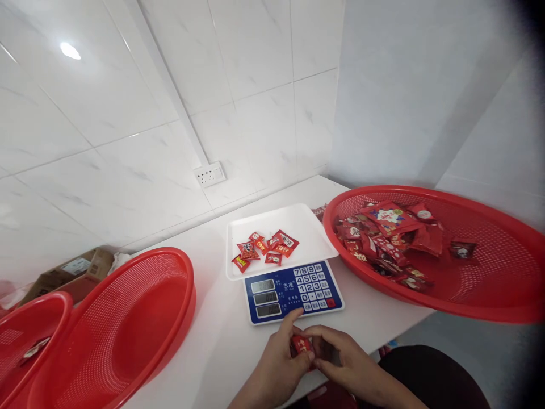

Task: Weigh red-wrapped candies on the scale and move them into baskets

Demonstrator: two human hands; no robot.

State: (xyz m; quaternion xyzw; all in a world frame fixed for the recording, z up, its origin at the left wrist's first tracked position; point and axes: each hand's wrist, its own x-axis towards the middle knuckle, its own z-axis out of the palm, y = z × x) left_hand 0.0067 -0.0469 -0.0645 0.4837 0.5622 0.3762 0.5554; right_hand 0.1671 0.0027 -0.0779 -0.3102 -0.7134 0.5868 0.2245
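Your left hand (276, 366) and right hand (346, 359) meet at the near edge of the white table (221, 346), fingertips together. Both are closed in a pinch on one small red packet (301, 344): left thumb and forefinger over its left side, right fingers on its right side. The packet is held just above the tabletop, directly in front of the blue scale (293, 292) and close to its keypad. Display digits too blurred to read. On the scale sits a white tray (309, 224) with a loose cluster of red packets (266, 247) toward its left front. To your right, a wide red basket (489, 272) overhangs the table edge; a heap of red wrapped sweets (387, 233) lies in its left half, with one dark packet (463, 249) apart from the heap. To your left, a deep red basket (128, 318), and beyond it a second red basket (29, 324) with one wrapper inside. Cardboard boxes (80, 266) behind those. Wall socket (210, 174) on the tiles above the scale.
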